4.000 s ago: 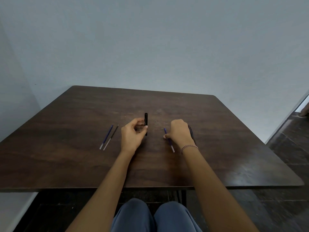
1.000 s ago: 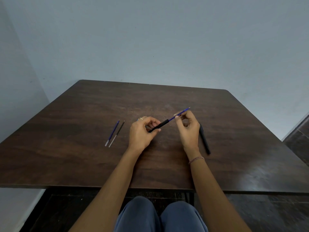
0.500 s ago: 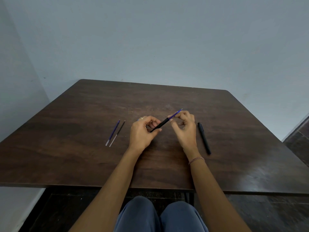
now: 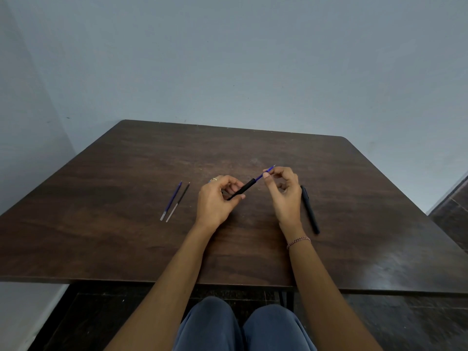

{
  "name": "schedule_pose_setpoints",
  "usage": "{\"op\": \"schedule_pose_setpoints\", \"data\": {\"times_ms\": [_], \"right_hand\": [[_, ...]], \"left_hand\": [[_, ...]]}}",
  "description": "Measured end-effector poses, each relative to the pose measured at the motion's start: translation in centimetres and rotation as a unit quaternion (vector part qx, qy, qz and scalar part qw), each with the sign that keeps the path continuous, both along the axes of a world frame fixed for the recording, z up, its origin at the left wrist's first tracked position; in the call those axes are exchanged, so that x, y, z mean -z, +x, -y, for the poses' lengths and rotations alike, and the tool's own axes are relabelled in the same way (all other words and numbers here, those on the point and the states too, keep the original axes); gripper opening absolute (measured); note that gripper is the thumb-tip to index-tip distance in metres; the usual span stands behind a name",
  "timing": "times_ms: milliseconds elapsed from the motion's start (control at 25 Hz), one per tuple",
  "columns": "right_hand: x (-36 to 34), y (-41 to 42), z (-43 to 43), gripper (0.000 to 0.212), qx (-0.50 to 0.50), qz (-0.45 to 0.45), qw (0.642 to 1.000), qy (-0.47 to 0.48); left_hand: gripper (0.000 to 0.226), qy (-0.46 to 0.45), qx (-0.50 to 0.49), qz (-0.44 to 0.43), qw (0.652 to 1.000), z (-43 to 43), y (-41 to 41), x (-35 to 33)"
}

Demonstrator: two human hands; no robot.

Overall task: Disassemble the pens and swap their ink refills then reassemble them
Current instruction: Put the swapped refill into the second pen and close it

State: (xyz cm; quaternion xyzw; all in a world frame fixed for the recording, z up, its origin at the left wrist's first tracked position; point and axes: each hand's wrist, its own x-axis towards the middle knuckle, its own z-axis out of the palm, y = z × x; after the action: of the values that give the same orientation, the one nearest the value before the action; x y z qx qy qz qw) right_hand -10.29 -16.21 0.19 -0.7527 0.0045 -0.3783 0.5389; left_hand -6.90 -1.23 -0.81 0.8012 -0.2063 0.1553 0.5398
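Observation:
My left hand [image 4: 215, 201] grips a black pen barrel [image 4: 243, 189] that slants up to the right above the table. A blue ink refill [image 4: 264, 173] sticks out of the barrel's upper end, and my right hand [image 4: 285, 191] pinches it near its tip between thumb and forefinger. A second black pen [image 4: 310, 210] lies on the table just right of my right hand. To the left of my left hand two loose refills lie side by side: a blue refill [image 4: 172, 200] and a black refill [image 4: 179, 201].
The dark wooden table [image 4: 354, 198] stands against a pale blue wall, with its near edge above my knees. A dark tiled floor shows at the right edge and beneath the table.
Four seconds ago both hands rested on the table, the left holding the barrel upright. Since then they have risen, and the blue refill has slid deeper into the barrel over the last second.

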Motion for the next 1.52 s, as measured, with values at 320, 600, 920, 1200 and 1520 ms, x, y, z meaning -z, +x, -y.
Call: {"op": "schedule_pose_setpoints", "data": {"times_ms": [320,600,920,1200,1520], "right_hand": [[-0.4,-0.2,-0.2,0.016,-0.005,-0.009,1.000,0.013],[0.3,0.1,0.0,0.016,-0.027,-0.026,0.997,0.065],[0.6,1.0,-1.2,0.016,0.071,-0.081,0.966,-0.235],[-2.0,4.5,-6.8,0.037,0.094,-0.204,0.872,-0.436],[-2.7,7.4,-9.4,0.047,0.084,-0.275,0.784,-0.550]], "left_hand": [[0.027,0.003,0.005,0.003,1.000,0.1,0.0,0.1],[0.027,-0.066,-0.039,0.019,0.997,-0.5,-0.4,-0.6],[0.023,-0.181,-0.249,0.046,0.950,-2.8,1.0,-0.5],[0.022,-0.183,-0.261,0.044,0.947,-3.0,1.1,-0.3],[0.021,-0.195,-0.265,0.048,0.943,-3.2,1.3,-0.2]]}}
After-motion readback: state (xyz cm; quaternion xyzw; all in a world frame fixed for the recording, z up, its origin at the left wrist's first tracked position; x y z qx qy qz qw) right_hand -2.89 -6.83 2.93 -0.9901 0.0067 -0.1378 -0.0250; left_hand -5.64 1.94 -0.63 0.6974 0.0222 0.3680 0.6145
